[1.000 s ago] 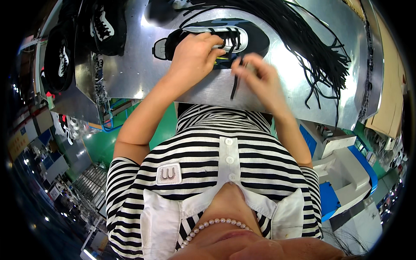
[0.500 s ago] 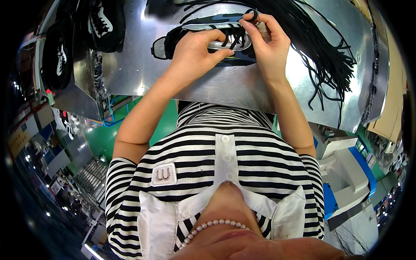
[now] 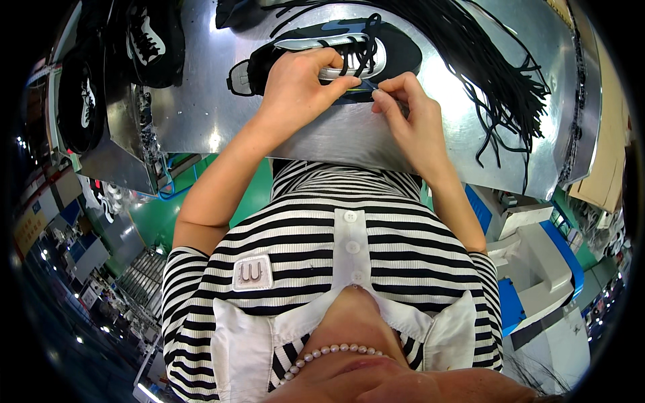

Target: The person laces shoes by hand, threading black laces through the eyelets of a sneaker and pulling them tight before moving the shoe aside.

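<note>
A black and blue shoe (image 3: 403, 55) with a silver-white tongue area lies on its way across the metal table, toe to the right, pull tab at the left. Black shoelace (image 3: 371, 43) crosses its throat, and a loose loop stands up on the far side. My left hand (image 3: 299, 80) grips the shoe's near side, fingers in at the opening and thumb outside. Beside that thumb, my right hand (image 3: 413, 114) pinches thumb and forefinger at the near eyelet edge, on a thin dark strand that looks like the lace end. Its other fingers are curled.
A thick bundle of black laces (image 3: 497, 74) spreads over the right of the metal table (image 3: 201, 121). Two more black shoes, one a laced shoe (image 3: 151, 43) and one a farther-left shoe (image 3: 84, 101), stand at the left. A white and blue machine (image 3: 537, 262) stands below right.
My right hand has come down from the far side of the toe to the near edge, leaving a lace loop standing. My left hand keeps its grip; the shoe has shifted slightly left.
</note>
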Tool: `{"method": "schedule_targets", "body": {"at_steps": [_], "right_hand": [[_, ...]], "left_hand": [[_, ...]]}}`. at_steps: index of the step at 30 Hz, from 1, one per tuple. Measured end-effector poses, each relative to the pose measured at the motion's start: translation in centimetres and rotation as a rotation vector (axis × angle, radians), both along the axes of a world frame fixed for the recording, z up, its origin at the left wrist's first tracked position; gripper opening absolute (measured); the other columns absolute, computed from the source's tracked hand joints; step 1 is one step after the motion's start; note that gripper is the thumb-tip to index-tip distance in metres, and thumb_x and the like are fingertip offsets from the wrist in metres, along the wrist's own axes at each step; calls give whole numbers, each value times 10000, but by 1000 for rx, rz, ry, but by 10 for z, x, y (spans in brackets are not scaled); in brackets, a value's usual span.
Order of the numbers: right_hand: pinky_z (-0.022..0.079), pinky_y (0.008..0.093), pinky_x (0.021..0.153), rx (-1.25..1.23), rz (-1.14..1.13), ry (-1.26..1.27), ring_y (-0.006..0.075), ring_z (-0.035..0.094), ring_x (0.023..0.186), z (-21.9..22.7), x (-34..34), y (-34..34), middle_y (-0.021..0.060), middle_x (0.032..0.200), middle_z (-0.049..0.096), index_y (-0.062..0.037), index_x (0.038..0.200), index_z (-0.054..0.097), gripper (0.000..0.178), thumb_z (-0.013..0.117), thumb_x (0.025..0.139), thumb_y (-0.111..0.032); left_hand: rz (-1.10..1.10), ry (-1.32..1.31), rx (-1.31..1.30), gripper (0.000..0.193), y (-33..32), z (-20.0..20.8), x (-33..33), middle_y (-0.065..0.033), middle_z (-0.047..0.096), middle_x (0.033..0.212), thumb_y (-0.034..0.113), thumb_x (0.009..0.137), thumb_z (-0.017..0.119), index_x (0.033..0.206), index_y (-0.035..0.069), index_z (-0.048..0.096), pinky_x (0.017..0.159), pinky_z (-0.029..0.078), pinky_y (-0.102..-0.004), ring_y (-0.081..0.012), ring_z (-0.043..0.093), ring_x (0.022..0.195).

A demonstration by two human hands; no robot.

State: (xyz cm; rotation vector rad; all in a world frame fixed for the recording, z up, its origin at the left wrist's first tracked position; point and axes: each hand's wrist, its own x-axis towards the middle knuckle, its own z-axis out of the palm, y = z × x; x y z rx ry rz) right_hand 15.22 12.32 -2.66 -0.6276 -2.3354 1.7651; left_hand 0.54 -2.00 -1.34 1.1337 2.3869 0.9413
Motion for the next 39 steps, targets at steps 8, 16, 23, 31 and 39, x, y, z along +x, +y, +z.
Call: {"method": "schedule_targets", "body": {"at_steps": [8, 16, 23, 31, 39], "right_hand": [[518, 283, 629, -112, -7, -46, 183, 702, 688, -4, -3, 1, 110, 748, 700, 0, 965, 516, 169, 639, 937, -112], [515, 318, 662, -180, -20, -108, 185, 697, 739, -13, -12, -15, 118, 797, 694, -21, 1059, 467, 270, 658, 928, -159], [538, 222, 672, 143, -72, 259, 66, 685, 813, 42, 4, 48, 43, 908, 734, -68, 1132, 667, 227, 637, 911, -28], [487, 328, 494, 927, 296, 86, 250, 664, 603, 27, -39, 2, 49, 653, 633, -60, 909, 538, 213, 671, 743, -55], [520, 294, 648, 240, 174, 213, 157, 679, 732, 10, -54, 25, 45, 830, 723, -53, 990, 678, 179, 725, 840, -139]], "left_hand": [[-80, 20, 40, 250, -2, 0, 7, -118, 642, 747, 187, 774, 797, 860, -1, 658, 582, 455, -322, -244, 598, 620], [-149, 107, 96, 167, -11, 4, 23, -93, 615, 754, 132, 803, 760, 860, 26, 645, 548, 446, -340, -269, 585, 607], [-192, 457, 183, 150, -23, -1, 18, -23, 571, 719, 123, 759, 783, 820, 85, 652, 542, 399, -344, -225, 521, 567], [-182, 532, 249, 198, -20, -3, 18, -57, 546, 725, 19, 675, 770, 833, 58, 658, 567, 448, -343, -237, 545, 671], [-228, 498, 264, 200, -16, -3, 18, -51, 538, 725, 53, 686, 785, 844, 62, 664, 573, 430, -343, -236, 536, 675]]}}
